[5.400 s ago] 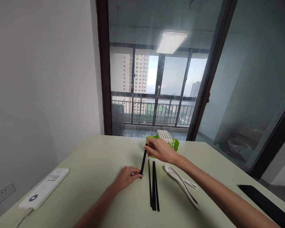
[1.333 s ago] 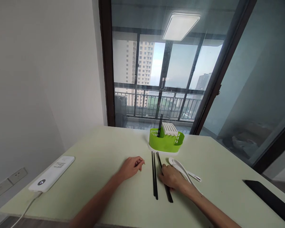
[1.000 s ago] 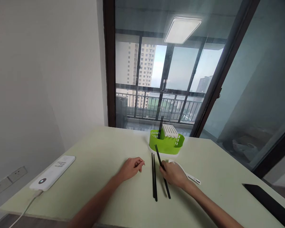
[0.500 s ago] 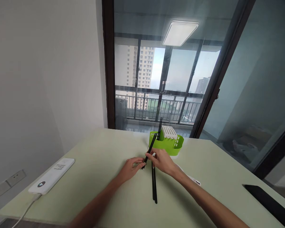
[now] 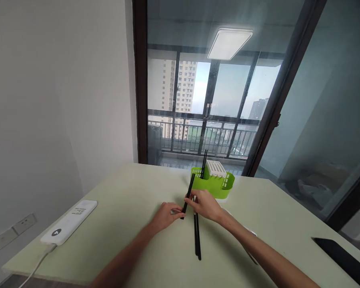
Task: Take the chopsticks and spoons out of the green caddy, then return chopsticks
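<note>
Between both hands a pair of black chopsticks (image 5: 191, 187) is held tilted above the table. My left hand (image 5: 167, 216) pinches the lower ends, and my right hand (image 5: 203, 203) grips the pair around the middle. Under my right hand, more black chopsticks (image 5: 197, 238) lie on the table, their far ends partly hidden by the fingers. Just beyond stands a green utensil holder (image 5: 210, 185) with a white slatted part (image 5: 216, 168) on it. Two black chopsticks (image 5: 204, 163) stand upright in its left compartment.
A white power bank (image 5: 70, 222) with a plugged-in cable (image 5: 37, 266) lies at the table's left. A flat black object (image 5: 342, 256) rests at the right edge. Partly behind my right forearm is a white object (image 5: 251, 232). A glass door (image 5: 210, 100) stands behind the pale table (image 5: 123, 240).
The held chopsticks have become more upright, and their ends sit more evenly together. Both hands keep their hold. The whole view has shifted slightly.
</note>
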A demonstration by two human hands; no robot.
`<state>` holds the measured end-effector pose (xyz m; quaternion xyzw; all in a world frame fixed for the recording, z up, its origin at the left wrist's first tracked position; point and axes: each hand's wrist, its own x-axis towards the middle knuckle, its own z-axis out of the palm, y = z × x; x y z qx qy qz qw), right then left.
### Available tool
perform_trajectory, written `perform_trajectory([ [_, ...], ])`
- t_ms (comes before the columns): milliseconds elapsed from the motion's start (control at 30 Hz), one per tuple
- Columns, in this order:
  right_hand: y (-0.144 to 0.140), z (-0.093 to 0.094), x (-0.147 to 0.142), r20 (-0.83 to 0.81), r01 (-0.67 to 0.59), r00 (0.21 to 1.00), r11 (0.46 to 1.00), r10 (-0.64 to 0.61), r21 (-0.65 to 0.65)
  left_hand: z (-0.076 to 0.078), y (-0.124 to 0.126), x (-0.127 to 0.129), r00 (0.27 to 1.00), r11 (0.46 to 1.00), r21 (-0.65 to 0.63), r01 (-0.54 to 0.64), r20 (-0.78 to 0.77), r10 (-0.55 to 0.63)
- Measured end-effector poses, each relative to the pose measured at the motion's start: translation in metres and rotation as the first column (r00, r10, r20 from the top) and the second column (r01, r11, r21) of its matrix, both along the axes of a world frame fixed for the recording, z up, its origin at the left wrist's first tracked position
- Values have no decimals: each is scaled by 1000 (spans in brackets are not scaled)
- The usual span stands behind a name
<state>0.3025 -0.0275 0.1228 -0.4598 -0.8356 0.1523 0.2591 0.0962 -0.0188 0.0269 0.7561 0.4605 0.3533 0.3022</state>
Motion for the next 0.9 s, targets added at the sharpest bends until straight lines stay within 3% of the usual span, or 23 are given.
perform_trajectory([
  [267,-1,57,12,-244,3,969,991,29,133,0,1,0,1000,1000,-13,2,14,-2],
  [533,1,75,20,-291,-55,952,991,89,124,-1,1,-2,997,1000,-31,4,77,-2],
  [700,12,119,45,-361,100,932,978,-27,184,-1,4,-2,985,995,12,-98,144,96],
  [800,22,148,62,-409,175,911,944,-47,280,-3,6,-2,974,992,-10,-125,192,124],
  [900,36,163,72,-406,237,911,901,-77,363,-7,8,-2,973,991,-14,-132,188,132],
])
